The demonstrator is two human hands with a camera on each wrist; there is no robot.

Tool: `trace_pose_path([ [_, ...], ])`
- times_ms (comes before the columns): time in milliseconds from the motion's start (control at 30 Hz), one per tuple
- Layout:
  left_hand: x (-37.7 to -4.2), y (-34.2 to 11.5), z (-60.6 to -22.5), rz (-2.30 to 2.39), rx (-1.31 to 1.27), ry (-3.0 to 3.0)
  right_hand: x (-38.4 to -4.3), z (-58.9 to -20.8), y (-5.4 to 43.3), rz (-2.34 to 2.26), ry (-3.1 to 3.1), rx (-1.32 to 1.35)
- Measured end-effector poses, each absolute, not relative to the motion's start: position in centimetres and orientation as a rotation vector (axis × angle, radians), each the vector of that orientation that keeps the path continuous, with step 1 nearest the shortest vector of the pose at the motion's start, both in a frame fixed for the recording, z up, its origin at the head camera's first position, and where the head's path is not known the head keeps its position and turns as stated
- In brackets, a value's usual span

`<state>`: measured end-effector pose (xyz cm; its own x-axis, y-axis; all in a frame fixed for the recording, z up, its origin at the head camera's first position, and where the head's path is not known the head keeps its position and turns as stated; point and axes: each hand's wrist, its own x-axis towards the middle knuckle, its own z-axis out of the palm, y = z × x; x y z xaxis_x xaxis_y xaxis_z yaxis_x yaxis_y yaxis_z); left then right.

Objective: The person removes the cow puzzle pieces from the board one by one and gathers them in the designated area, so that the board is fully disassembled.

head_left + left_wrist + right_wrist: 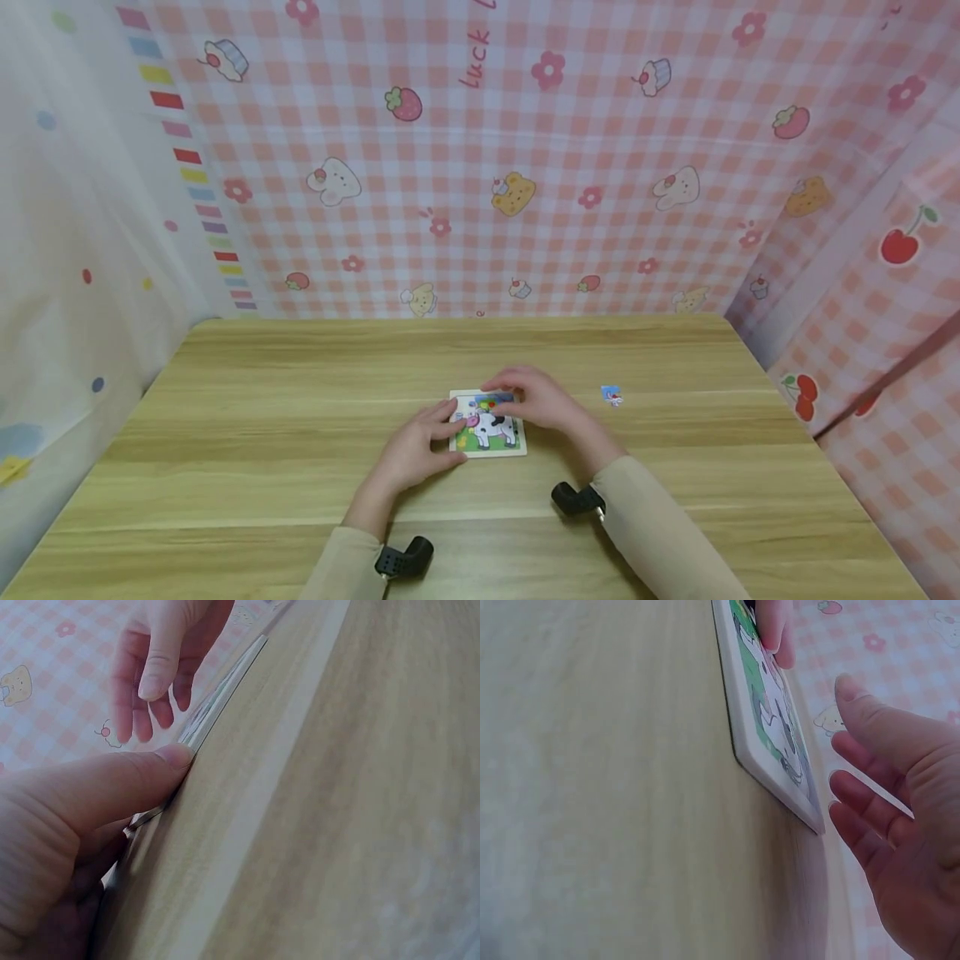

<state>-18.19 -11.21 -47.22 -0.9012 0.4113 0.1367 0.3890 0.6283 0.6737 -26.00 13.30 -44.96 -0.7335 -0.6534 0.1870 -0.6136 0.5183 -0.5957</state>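
Note:
A small square jigsaw puzzle (495, 435) with a white frame and a picture of a black-and-white cow lies on the table. My left hand (420, 442) holds its left side, the thumb against the near edge (225, 705) and the fingers at the left and over the picture. Over the upper right part of the puzzle is my right hand (536, 397). Its fingers (870, 802) are spread and loosely bent, and nothing shows between them in the right wrist view. One loose puzzle piece (612, 395), blue with white and red, lies right of the puzzle.
The wooden table (300, 375) reaches back to a pink checked curtain (465, 167) with cartoon prints. Light cloth hangs at the left and right sides. A black wrist camera (405, 558) sits on the left sleeve, another (577, 500) on the right.

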Motion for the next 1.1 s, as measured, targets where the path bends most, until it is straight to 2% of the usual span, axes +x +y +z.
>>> trace_pose_path([
  [1100, -18.1, -11.1, -47.2, 1.145, 0.700, 2.852, -27.5, -45.2, 10.8, -0.734, 2.675, -1.047],
])
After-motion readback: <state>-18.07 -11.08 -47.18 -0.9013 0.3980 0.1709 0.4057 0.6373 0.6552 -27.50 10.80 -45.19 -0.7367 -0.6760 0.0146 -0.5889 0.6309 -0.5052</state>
